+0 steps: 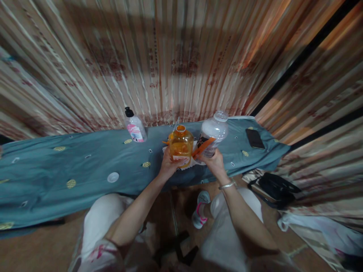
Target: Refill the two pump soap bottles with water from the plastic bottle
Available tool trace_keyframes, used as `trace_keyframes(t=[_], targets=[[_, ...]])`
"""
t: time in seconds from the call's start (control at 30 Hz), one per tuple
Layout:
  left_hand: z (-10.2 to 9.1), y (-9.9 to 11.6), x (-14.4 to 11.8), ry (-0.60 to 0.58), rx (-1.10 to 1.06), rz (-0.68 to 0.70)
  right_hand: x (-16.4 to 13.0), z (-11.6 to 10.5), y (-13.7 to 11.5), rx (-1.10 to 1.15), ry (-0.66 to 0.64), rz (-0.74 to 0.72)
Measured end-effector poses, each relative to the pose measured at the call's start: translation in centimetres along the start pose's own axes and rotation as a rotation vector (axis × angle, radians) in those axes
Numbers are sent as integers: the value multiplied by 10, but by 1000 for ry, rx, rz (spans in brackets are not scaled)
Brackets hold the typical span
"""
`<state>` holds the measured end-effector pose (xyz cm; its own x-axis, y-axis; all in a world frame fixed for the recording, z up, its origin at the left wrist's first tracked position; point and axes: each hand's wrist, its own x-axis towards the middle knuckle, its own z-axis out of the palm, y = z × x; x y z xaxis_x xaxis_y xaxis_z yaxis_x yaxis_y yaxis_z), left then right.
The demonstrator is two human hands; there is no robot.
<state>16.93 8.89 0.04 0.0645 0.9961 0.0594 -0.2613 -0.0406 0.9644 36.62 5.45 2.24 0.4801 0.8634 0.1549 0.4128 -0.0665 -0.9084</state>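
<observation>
Head view: the left hand [170, 164] wraps the uncapped orange bottle [180, 145] from below, steadying it upright. The right hand [214, 161] grips the tilted clear bottle [213, 134], mouth raised, both over the blue-covered tabletop [70, 166].

From here the orange bottle's [180, 145] label is too blurred to read, its base hidden behind the left hand [169, 165]

Dim, warm light from the right; soft focus, edges strongly bowed.

The left hand [169, 165] grips an orange bottle [180, 146]; the right hand [214, 163] tilts a clear bottle [214, 133] beside it.
</observation>
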Motion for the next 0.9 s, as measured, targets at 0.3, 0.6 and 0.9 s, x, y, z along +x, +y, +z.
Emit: trace_keyframes(t=[0.3,0.6,0.9], targets=[[4,4,9,-38,17,-49,2,-1,-1,23,3,4],[-10,13,10,-12,57,-34,3,2,0,22,-9,14],[-40,12,12,20,173,-30,2,4,-6,-28,12,-6]])
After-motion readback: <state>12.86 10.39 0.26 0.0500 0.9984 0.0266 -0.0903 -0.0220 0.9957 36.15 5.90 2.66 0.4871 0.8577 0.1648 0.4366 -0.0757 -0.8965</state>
